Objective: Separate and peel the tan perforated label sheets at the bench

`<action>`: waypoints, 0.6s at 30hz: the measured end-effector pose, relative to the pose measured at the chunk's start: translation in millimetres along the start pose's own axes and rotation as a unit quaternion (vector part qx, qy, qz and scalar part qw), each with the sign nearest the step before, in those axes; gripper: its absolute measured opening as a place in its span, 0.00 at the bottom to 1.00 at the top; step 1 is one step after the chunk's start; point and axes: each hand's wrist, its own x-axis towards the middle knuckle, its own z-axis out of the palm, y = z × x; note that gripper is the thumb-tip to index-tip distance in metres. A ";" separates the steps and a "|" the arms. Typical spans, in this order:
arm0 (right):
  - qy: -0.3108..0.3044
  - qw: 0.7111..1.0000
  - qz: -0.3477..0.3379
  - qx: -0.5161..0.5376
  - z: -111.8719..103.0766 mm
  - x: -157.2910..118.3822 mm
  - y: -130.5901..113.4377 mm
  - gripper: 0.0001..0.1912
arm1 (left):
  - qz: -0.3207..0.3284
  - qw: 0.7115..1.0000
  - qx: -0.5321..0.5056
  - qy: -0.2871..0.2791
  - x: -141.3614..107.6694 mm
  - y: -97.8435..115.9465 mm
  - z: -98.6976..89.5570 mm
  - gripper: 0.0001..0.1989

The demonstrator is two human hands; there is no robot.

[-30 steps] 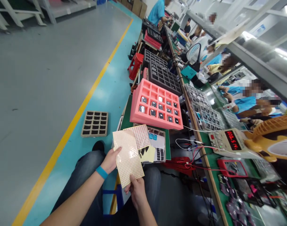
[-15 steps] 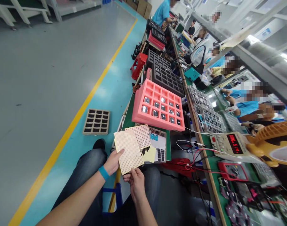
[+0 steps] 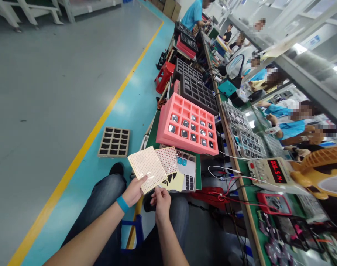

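My left hand [image 3: 135,191] grips a cream sheet of small dot stickers [image 3: 146,167] by its lower edge, thumb on top. The sheet is tilted above the tray's left side. Just off its lower right edge, my right hand [image 3: 162,204] has thumb and fingers pinched together; anything between them is too small to make out. Behind lies a second sheet with rows of dark marks [image 3: 168,160]. A yellow paper with black pieces [image 3: 175,181] is beside it, over a shallow tray [image 3: 194,168] holding blue square stickers [image 3: 182,161] and a strip of black labels [image 3: 189,182].
A pink foam tray [image 3: 164,129] with watch-like parts stands beyond, dark foam trays [image 3: 197,90] behind it. On the floor at left sits a beige compartment tray [image 3: 113,142]. The right-hand bench holds a power supply [image 3: 264,171] and red-framed meter [image 3: 275,204]; cables hang off its edge.
The sticker sheet has turned and shifted up and left in my left hand. My right hand's fingertips have moved up slightly and now sit just off the sheet's edge.
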 end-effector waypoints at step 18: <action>-0.098 0.992 0.025 -0.072 -30.8 -10.0 -9.4 0.28 | 0.129 0.951 0.260 0.108 10.8 14.9 -25.3 0.27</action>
